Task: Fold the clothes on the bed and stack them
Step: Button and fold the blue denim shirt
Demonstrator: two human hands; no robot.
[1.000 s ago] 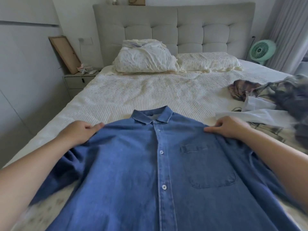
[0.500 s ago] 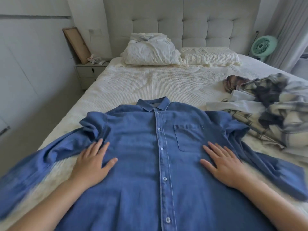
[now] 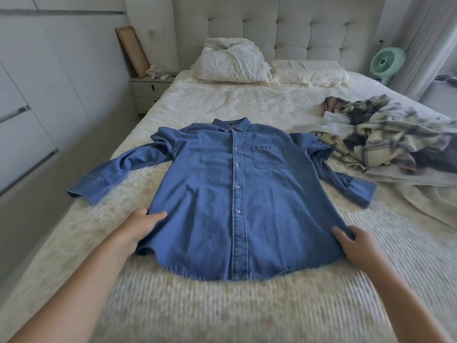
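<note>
Pinching the flat denim shirt point(image 3: 230, 194), left hand point(image 3: 141, 226) and right hand point(image 3: 356, 246) grip its side seams.

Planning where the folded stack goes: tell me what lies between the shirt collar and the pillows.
Head view: only bare cream bedspread between blue shirt collar and pillows.

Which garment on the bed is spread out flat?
The blue denim shirt, buttoned, front up, between both hands; the plaid clothes lie crumpled at the right.
</note>
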